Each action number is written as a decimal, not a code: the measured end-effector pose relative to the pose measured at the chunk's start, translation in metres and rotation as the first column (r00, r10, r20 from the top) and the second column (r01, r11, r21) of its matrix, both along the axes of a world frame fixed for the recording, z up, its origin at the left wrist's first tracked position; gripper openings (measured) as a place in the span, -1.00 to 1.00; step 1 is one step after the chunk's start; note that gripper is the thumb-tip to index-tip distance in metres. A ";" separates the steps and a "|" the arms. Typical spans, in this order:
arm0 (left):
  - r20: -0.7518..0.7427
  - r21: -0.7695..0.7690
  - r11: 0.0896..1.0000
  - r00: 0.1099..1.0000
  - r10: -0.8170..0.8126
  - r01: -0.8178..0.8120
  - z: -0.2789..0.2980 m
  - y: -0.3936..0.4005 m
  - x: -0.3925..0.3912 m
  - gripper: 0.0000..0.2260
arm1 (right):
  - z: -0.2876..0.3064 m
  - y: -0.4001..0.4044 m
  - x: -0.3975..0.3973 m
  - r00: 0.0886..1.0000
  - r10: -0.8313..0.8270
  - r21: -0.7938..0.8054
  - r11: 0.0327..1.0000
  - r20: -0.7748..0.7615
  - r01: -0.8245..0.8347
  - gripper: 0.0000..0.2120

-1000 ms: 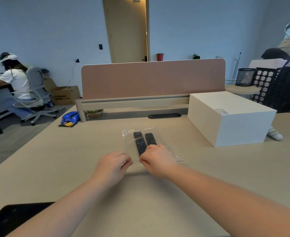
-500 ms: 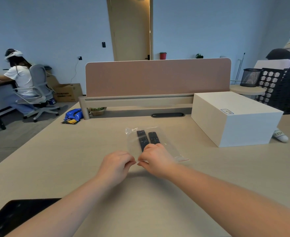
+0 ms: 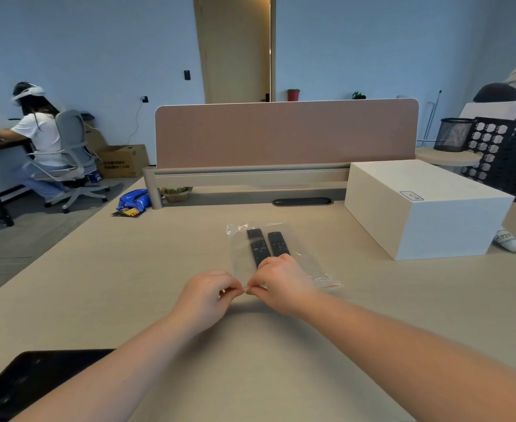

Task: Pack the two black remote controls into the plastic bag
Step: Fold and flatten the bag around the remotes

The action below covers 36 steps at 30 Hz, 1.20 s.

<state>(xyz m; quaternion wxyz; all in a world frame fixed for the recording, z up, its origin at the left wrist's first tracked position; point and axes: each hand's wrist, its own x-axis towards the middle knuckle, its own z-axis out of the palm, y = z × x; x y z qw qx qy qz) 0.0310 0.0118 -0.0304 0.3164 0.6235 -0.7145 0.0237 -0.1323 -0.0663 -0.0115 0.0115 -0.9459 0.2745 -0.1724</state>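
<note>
Clear crinkled plastic bag [image 3: 305,263] holding two slim black remotes [image 3: 265,246], left hand [image 3: 203,295] and right hand [image 3: 282,284] pinching its near edge

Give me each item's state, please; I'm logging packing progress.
plastic bag: flat on desk, near edge pinched
two black remote controls: inside bag, side by side
left hand: pinching bag edge
right hand: pinching bag edge
white box: closed
door: slightly ajar

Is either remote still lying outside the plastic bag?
No, both remotes lie side by side inside the bag on the table.
</note>
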 end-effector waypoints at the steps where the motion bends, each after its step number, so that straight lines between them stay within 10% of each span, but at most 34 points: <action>1: 0.010 0.002 1.000 1.000 0.004 -0.004 0.000 -0.001 0.000 -0.87 | 0.000 0.000 0.000 1.000 0.007 0.003 1.000 0.003 -0.007 -0.74; 16: 0.202 -0.096 0.995 0.979 -0.010 0.030 0.003 -0.002 0.003 -0.75 | -0.005 -0.001 0.001 0.992 0.114 -0.236 0.964 -0.052 -0.123 -0.74; 36: 0.267 -0.085 0.996 0.962 0.050 -0.029 0.003 0.005 0.000 -0.75 | -0.012 -0.035 -0.090 0.898 -0.267 -0.403 0.908 -0.351 0.112 -0.74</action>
